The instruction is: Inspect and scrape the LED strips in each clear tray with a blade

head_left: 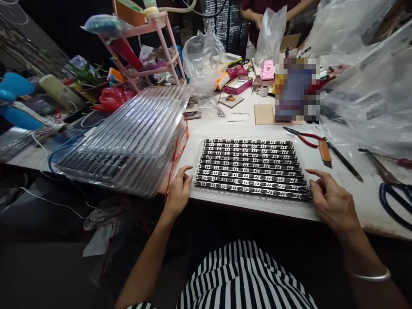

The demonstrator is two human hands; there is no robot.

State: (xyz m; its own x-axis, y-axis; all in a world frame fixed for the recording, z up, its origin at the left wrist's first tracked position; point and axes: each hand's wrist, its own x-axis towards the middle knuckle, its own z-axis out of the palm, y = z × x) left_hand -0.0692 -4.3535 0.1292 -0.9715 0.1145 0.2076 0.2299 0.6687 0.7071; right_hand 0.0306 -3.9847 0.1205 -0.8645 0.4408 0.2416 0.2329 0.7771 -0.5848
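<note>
Tabletop [222, 128], white and cluttered | tray [251, 202] of black-and-silver strips [251, 168] lies at the near edge | left hand [179, 191] and right hand [334, 201] half-curled at its ends, grip unclear | clear trays [138, 120] piled left, pliers [309, 142] right | pink rack [158, 68] behind, co-worker [258, 19] across!

Person at the bench in a black-and-white striped top [247, 283]. Stripes bold, running lengthwise down the front, bending where the cloth bunches in soft folds. Left sleeve [141, 306] matches, its edge just showing; forearm bare below it. Right forearm [357, 249] bare too, one smooth silvery bangle [371, 277], plain, rounded.
</note>
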